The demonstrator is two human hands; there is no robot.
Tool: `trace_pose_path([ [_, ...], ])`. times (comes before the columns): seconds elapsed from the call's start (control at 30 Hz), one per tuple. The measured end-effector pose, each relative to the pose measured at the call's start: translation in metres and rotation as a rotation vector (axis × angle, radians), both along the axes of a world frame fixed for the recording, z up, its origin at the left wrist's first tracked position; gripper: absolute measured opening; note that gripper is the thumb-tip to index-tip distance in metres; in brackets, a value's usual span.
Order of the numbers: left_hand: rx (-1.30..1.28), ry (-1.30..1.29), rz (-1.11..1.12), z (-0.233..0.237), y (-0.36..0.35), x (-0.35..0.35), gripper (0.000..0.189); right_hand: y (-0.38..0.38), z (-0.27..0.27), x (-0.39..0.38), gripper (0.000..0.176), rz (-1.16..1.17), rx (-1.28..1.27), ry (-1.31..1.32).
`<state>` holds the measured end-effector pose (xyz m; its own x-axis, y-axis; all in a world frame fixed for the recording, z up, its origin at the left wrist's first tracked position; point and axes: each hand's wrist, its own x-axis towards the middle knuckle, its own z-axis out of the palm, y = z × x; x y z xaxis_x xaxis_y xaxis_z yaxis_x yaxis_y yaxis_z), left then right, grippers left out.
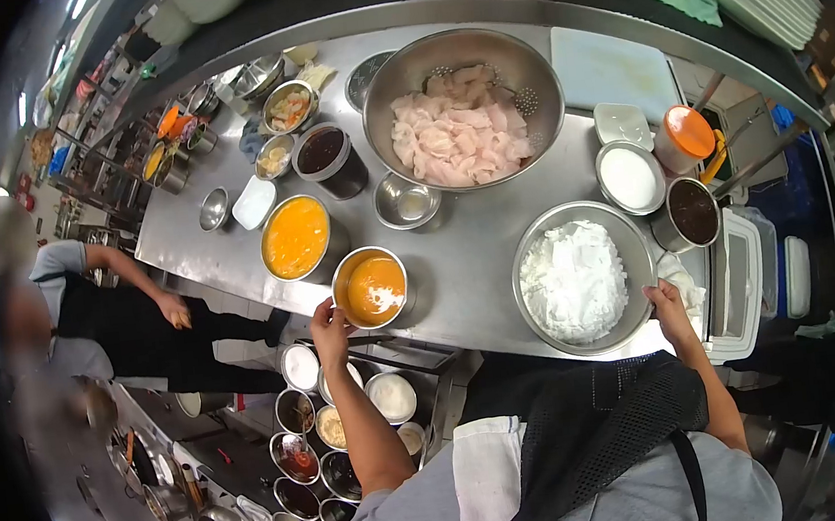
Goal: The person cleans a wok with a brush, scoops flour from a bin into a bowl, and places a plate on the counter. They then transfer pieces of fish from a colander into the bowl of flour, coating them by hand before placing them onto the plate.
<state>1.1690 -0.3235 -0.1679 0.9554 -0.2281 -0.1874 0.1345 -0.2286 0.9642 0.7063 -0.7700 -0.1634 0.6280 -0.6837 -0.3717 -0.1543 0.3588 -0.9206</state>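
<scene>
At the table's front edge, my left hand point(329, 329) grips the side of a small steel pot point(410, 301) that holds orange liquid point(367, 283) with a white patch on top. Farther right, my right hand point(666, 303) holds the rim of a wide steel bowl point(640, 251) heaped with white powder point(577, 283). Both vessels rest on the steel table. Behind the pot stands a larger container point(339, 240) of yellow-orange beaten egg. A big colander point(542, 73) of pale pink sliced meat point(461, 136) sits at the back.
Around these are a tub of dark liquid point(337, 180), an empty steel bowl point(402, 204), a bowl of white granules point(630, 178), a dark-sauce container point(691, 213) and a cutting board point(613, 66). Several seasoning tubs point(392, 398) stand below left. A co-worker point(130, 303) is at left.
</scene>
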Motion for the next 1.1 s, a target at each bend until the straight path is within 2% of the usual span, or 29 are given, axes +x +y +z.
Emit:
trace_pose_path([
  [0.13, 0.058, 0.037, -0.017, 0.002, 0.016, 0.016, 0.035, 0.000, 0.004, 0.004, 0.015, -0.004, -0.021, -0.021],
  [0.27, 0.116, 0.055, 0.120, 0.007, 0.021, 0.022, 0.040, 0.003, 0.000, -0.003, 0.014, -0.022, 0.003, -0.011],
  [0.33, 0.420, -0.118, 0.097, 0.004, 0.029, 0.034, 0.044, 0.004, -0.004, -0.007, 0.013, -0.009, 0.015, -0.029],
  [0.37, 0.419, -0.123, 0.099, 0.009, 0.019, 0.034, 0.044, 0.006, -0.002, -0.007, 0.012, 0.003, 0.022, -0.025],
  [0.43, 0.589, -0.746, 0.293, 0.036, -0.024, 0.017, 0.044, 0.012, 0.006, -0.006, 0.013, 0.026, 0.028, -0.019],
  [0.47, 0.355, -0.627, 0.222, 0.061, -0.061, -0.005, 0.041, 0.014, 0.007, -0.005, 0.013, 0.040, 0.027, -0.024],
  [0.5, 0.223, -0.604, 0.101, 0.063, -0.092, -0.010, 0.038, 0.016, 0.008, -0.006, 0.013, 0.037, 0.037, -0.002],
  [0.53, 0.281, -0.599, -0.061, 0.057, -0.118, -0.014, 0.030, 0.017, 0.010, -0.005, 0.014, 0.034, 0.046, 0.019],
  [0.57, 0.150, -0.486, -0.128, 0.059, -0.158, -0.034, 0.024, 0.020, 0.016, -0.003, 0.013, 0.025, 0.039, 0.024],
  [0.6, 0.180, -0.520, -0.228, 0.042, -0.184, -0.037, 0.024, 0.019, 0.014, -0.003, 0.013, 0.043, 0.035, 0.015],
  [0.63, 0.378, -0.546, -0.362, 0.045, -0.205, -0.040, 0.029, 0.018, 0.009, -0.005, 0.013, 0.043, 0.023, 0.017],
  [0.73, 0.520, -0.597, -0.308, -0.028, -0.241, -0.012, 0.030, 0.019, 0.005, -0.006, 0.012, 0.048, -0.006, -0.002],
  [0.77, 0.322, -0.172, -0.242, -0.046, -0.248, -0.001, 0.028, 0.019, 0.002, -0.006, 0.012, 0.042, -0.003, -0.006],
  [0.8, 0.110, 0.249, -0.177, -0.046, -0.255, 0.002, 0.026, 0.018, 0.000, -0.006, 0.012, 0.034, -0.004, -0.009],
  [0.83, -0.049, 0.403, -0.153, -0.048, -0.253, 0.003, 0.034, 0.019, -0.003, -0.006, 0.012, 0.011, -0.004, -0.012],
  [0.87, -0.058, 0.404, -0.160, -0.050, -0.251, 0.004, 0.034, 0.020, -0.004, -0.007, 0.012, -0.003, -0.004, -0.011],
  [0.93, -0.238, 0.489, -0.086, -0.060, -0.249, 0.011, 0.043, 0.020, -0.013, -0.013, 0.013, 0.019, 0.017, 0.000],
  [1.0, -0.227, 0.498, -0.078, -0.071, -0.239, 0.020, 0.048, 0.028, -0.008, -0.013, 0.013, 0.001, 0.026, 0.000],
  [1.07, -0.492, 0.749, -0.008, -0.080, -0.234, 0.032, 0.049, 0.031, -0.013, -0.014, 0.012, -0.033, 0.018, -0.033],
  [1.1, -0.509, 0.729, 0.026, -0.089, -0.237, 0.045, 0.054, 0.031, -0.014, -0.013, 0.012, -0.041, -0.017, -0.024],
])
